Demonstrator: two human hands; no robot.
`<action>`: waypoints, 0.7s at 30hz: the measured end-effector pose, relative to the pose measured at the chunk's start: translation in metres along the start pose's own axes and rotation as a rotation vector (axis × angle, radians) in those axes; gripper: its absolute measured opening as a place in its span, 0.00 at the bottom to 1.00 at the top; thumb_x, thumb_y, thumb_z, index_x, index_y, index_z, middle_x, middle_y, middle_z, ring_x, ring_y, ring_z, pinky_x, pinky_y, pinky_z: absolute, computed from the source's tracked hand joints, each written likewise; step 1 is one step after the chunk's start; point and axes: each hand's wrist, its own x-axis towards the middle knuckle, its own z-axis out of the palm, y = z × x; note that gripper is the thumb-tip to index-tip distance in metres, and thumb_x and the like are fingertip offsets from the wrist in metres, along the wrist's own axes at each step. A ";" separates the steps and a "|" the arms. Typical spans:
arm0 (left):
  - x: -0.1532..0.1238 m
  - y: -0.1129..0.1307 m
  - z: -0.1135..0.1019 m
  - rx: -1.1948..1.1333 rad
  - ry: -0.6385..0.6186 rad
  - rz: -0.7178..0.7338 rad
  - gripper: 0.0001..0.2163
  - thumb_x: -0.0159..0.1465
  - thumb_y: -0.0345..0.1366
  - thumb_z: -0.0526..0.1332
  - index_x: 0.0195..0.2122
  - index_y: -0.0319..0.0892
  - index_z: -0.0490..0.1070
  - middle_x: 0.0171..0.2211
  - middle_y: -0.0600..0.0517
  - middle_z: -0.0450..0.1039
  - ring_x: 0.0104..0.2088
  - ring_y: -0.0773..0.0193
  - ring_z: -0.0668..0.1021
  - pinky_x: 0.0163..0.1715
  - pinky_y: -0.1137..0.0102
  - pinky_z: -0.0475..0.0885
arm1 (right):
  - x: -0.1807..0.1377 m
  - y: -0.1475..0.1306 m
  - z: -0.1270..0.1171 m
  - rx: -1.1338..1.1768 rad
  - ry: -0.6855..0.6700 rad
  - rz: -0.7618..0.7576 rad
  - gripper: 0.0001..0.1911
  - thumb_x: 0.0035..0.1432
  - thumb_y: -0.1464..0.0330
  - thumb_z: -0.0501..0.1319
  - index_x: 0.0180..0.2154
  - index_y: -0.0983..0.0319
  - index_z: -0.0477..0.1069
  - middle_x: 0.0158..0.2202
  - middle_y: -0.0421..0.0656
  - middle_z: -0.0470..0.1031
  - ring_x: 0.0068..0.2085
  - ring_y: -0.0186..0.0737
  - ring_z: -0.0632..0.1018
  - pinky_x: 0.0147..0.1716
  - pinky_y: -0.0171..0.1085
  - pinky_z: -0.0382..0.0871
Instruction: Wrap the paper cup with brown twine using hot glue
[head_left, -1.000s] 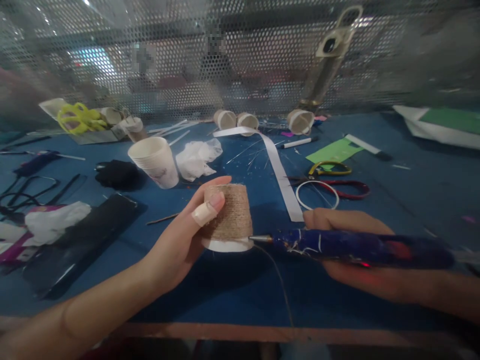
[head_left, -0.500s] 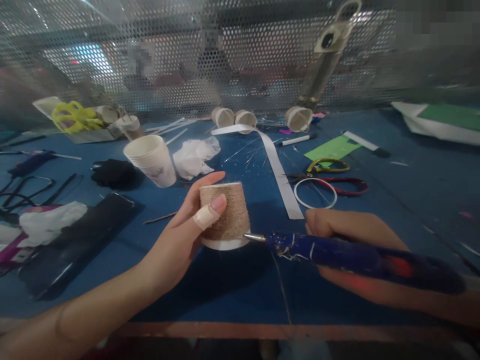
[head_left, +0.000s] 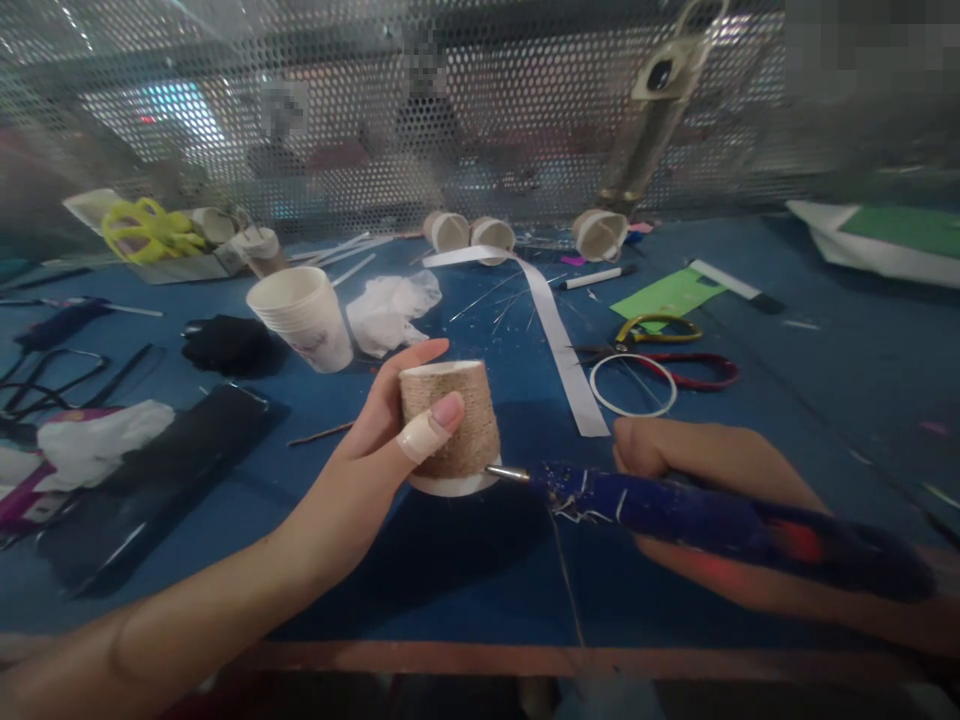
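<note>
My left hand (head_left: pixel 375 470) grips an upside-down paper cup wrapped in brown twine (head_left: pixel 454 420), thumb with a plaster across its side, held above the blue table (head_left: pixel 825 380). My right hand (head_left: pixel 705 470) is closed round a dark blue glue gun (head_left: pixel 705 515). The gun's metal tip (head_left: pixel 506 473) touches the cup's white rim at the lower right. A loose strand of twine (head_left: pixel 566 580) hangs down from the cup toward the table's front edge.
A stack of white paper cups (head_left: pixel 304 315) and crumpled plastic (head_left: pixel 394 310) lie behind the left hand. A white paper strip (head_left: pixel 559 345), a white ring (head_left: pixel 634 385), scissors (head_left: pixel 660 350), green paper (head_left: pixel 664 295) and wound cups (head_left: pixel 600 235) lie beyond. A perforated metal screen (head_left: pixel 480 110) closes the back.
The glue gun's tip has slid a little left and up along the cup's white rim. The left hand has shifted the cup slightly, thumb lower across the twine.
</note>
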 end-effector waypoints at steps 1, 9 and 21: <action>0.000 0.000 0.000 -0.006 0.003 0.001 0.26 0.62 0.53 0.77 0.61 0.63 0.78 0.58 0.56 0.78 0.55 0.56 0.80 0.45 0.70 0.78 | -0.001 0.000 0.000 -0.002 0.010 -0.005 0.14 0.65 0.69 0.62 0.34 0.53 0.55 0.27 0.28 0.65 0.24 0.33 0.66 0.24 0.35 0.58; 0.002 0.002 0.002 -0.116 0.004 -0.011 0.28 0.61 0.53 0.78 0.61 0.56 0.78 0.55 0.51 0.81 0.54 0.49 0.81 0.47 0.61 0.80 | 0.001 0.001 0.000 0.002 0.046 -0.009 0.14 0.65 0.70 0.62 0.33 0.54 0.56 0.25 0.29 0.65 0.23 0.33 0.65 0.23 0.36 0.58; -0.004 0.011 0.008 -0.060 -0.005 -0.040 0.28 0.65 0.55 0.73 0.64 0.55 0.75 0.59 0.50 0.78 0.61 0.46 0.77 0.52 0.60 0.74 | 0.002 -0.004 -0.005 0.027 -0.020 0.015 0.14 0.65 0.69 0.62 0.32 0.54 0.56 0.25 0.30 0.67 0.23 0.33 0.66 0.23 0.36 0.59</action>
